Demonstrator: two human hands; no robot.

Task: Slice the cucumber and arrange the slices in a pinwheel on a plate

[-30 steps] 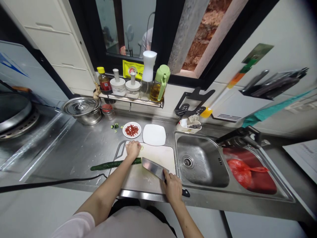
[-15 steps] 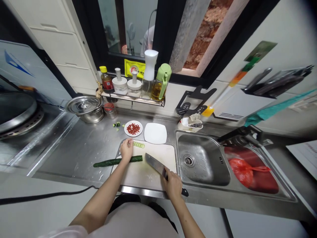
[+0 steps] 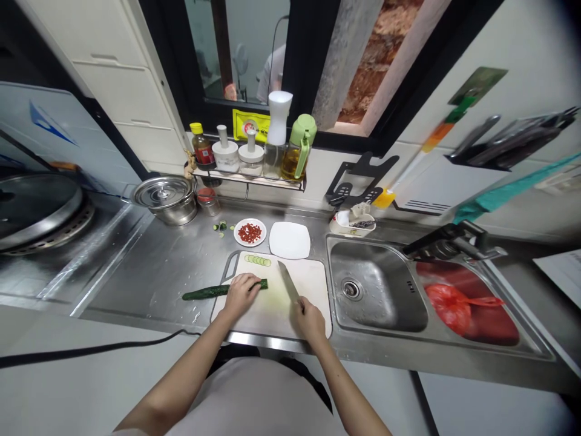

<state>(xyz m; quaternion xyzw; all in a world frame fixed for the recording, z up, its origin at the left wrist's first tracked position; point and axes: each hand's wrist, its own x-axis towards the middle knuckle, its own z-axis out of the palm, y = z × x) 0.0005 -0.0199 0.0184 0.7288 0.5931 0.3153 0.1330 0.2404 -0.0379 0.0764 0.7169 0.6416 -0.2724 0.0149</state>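
A long green cucumber (image 3: 204, 293) lies across the left edge of a white cutting board (image 3: 308, 284). My left hand (image 3: 240, 293) rests on it near its cut end, fingers curled over it. My right hand (image 3: 308, 320) grips the handle of a cleaver (image 3: 287, 281), whose blade points away from me, to the right of the cucumber's cut end. A short row of cucumber slices (image 3: 257, 260) lies at the far edge of the board.
A small plate of chopped red chilli (image 3: 250, 232) and an empty white plate (image 3: 289, 240) sit behind the board. A lidded steel pot (image 3: 167, 198) stands at the left, a condiment rack (image 3: 249, 154) behind. The sink (image 3: 376, 290) is to the right, with a red bag (image 3: 449, 306) in the further basin.
My left hand left the slices at the board's far edge and came back onto the cucumber. The cleaver turned from lying slanted to pointing away from me.
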